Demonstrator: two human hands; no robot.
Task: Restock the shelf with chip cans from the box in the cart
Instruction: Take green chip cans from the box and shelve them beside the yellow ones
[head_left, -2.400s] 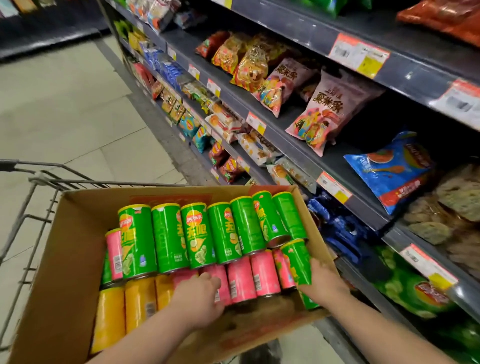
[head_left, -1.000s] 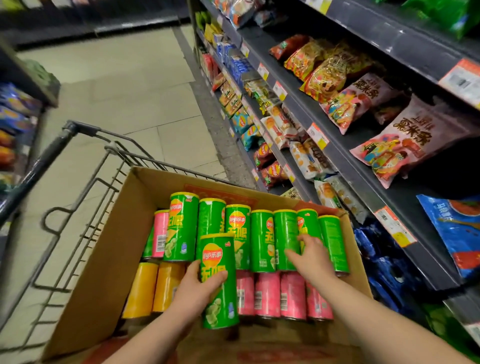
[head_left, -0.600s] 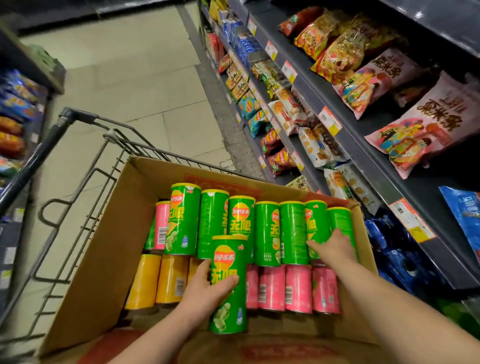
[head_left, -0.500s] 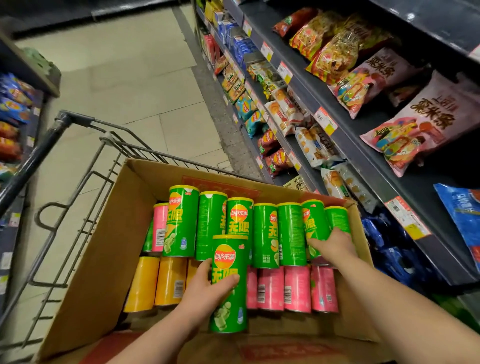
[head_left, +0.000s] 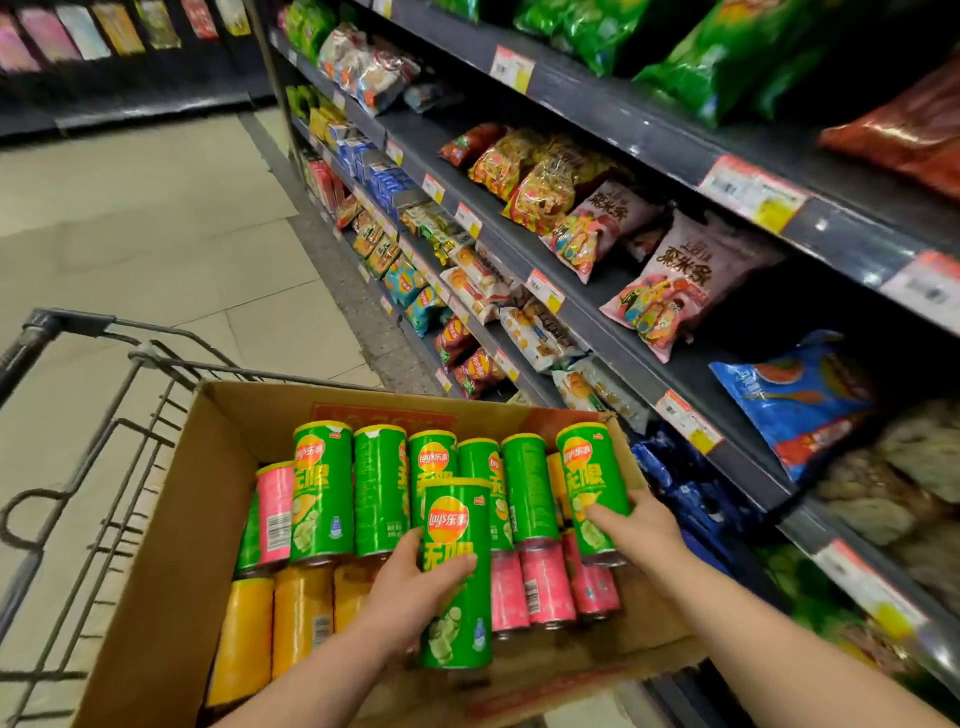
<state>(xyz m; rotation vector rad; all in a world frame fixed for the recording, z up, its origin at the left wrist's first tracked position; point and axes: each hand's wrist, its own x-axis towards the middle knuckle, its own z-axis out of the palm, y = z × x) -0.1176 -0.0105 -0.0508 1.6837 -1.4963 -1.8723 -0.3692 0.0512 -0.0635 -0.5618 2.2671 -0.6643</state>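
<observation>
An open cardboard box (head_left: 150, 566) sits in a wire cart (head_left: 78, 457). It holds rows of chip cans: green cans (head_left: 379, 488) at the back, pink cans (head_left: 545, 587) in front, yellow cans (head_left: 244, 629) at the left. My left hand (head_left: 410, 592) grips a green can (head_left: 457, 571) upright, lifted above the pink row. My right hand (head_left: 639, 525) grips another green can (head_left: 589, 483) at the box's right end, raised above its neighbours. The shelf (head_left: 623, 332) runs along the right.
Shelves on the right carry snack bags: pink bags (head_left: 670, 291), a blue bag (head_left: 795, 400), orange bags (head_left: 530, 171), with price tags (head_left: 685, 421) along the edges. A tiled aisle floor (head_left: 156, 218) stretches ahead on the left. Another shelf row stands at the far end.
My right hand has closed round the rightmost green can and lifted it out of the row. My left hand still holds its green can. The camera has tilted up toward the shelves.
</observation>
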